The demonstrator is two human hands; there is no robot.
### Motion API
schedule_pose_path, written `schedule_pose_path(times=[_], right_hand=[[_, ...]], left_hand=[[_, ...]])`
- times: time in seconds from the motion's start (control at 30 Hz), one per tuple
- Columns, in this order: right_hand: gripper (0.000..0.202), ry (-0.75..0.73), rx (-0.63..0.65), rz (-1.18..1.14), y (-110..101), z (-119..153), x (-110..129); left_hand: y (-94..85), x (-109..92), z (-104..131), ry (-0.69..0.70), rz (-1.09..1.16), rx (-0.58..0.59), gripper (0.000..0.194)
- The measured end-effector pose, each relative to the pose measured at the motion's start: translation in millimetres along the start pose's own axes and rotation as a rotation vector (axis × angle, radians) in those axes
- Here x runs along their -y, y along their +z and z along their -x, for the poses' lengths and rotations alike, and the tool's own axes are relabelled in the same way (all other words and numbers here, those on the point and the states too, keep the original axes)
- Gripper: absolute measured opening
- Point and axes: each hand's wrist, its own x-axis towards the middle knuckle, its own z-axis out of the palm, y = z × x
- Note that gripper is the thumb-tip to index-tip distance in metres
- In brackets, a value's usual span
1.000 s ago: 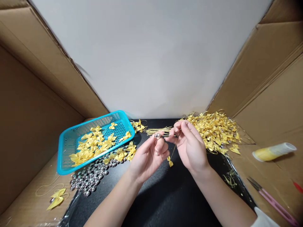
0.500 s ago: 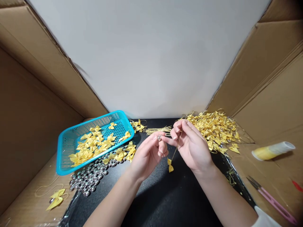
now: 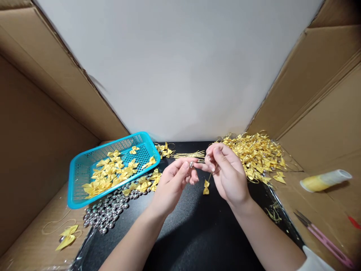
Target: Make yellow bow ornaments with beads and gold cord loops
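Near the middle of the frame, the left hand point(image 3: 170, 184) holds a small silver bead point(image 3: 191, 164) at its fingertips, thumb and fingers closed narrowly about it. Just to its right, the right hand point(image 3: 229, 175) has thumb and forefinger pinched together on a thin gold cord point(image 3: 210, 176); one of its other fingers reaches across to the bead. A yellow bow point(image 3: 206, 187) hangs from the cord, below the gap between the hands and above the black counter point(image 3: 197, 237). At centre left, a blue basket point(image 3: 72, 188) holds more yellow bows point(image 3: 108, 171), with loose silver beads point(image 3: 108, 210) spread along its near side. Behind the hands lies a bundle of gold strips point(image 3: 188, 154). At centre right sits a heap of corded bows point(image 3: 259, 158); a translucent tube point(image 3: 325, 181) lies right of it, and pink-handled snips point(image 3: 324, 239) lie at lower right.
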Motion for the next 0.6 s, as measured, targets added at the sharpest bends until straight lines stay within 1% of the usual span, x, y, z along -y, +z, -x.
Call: schedule_pose_path(times=[0.1, 0.2, 0.3, 0.47, 0.6], right_hand=[[0.022, -0.017, 0.010, 0.027, -2, 0, -2], [0.022, -0.041, 0.020, 0.050, -3, -1, -4], [0.022, -0.064, 0.029, 0.053, -3, 0, -6], [0.023, -0.049, 0.050, 0.062, -5, -1, -8], [0.023, -0.047, 0.033, 0.079, -7, -2, -11]], left_hand=[[-1.6, 1, 1, 0.091, -0.144, -0.018, 0.026], [-2.2, -2, 2, 0.135, -0.247, -0.023, 0.025], [-1.8, -7, 3, 0.137, -0.303, -0.015, 0.021], [-1.3, -14, 2, 0.139, -0.357, -0.022, 0.017], [-5.3, -14, 0, 0.076, -0.337, 0.000, 0.020]])
